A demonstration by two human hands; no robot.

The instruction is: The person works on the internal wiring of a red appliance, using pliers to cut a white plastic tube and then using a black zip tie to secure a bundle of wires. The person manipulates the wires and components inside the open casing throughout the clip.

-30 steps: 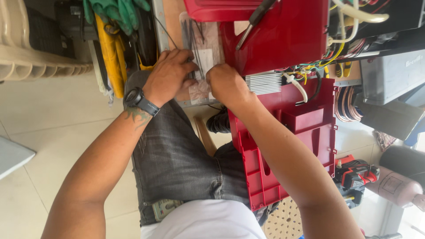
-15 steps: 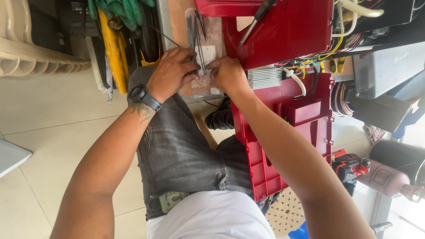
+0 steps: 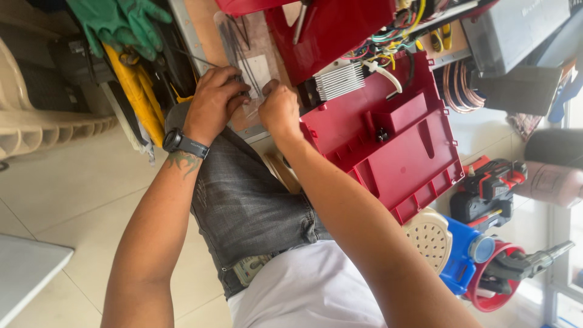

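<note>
In the head view, both hands meet on a clear plastic bag [image 3: 246, 61], a flat, see-through pouch with thin dark rods or wires showing inside and a pale label patch near its lower end. The left hand [image 3: 212, 103], with a dark wristwatch [image 3: 182, 144] on its wrist, has its fingers curled shut around the bag's lower left edge; the right hand [image 3: 278, 109] pinches the bag's lower right corner, fingers closed tight, so the bag stretches up and away from the fingertips of both. Just beyond the right fingers stands an opened red casing [image 3: 388, 133] with a ribbed metal heat sink [image 3: 340, 80] and coloured wires [image 3: 395, 30] showing. Beyond the left fingers hang green gloves [image 3: 118, 21] and a yellow strip [image 3: 136, 82]. Compared with half a second ago, the hands sit a little lower on the bag and closer together, the bag's upper part rises clear of them, and the grip of each hand is unchanged.
</note>
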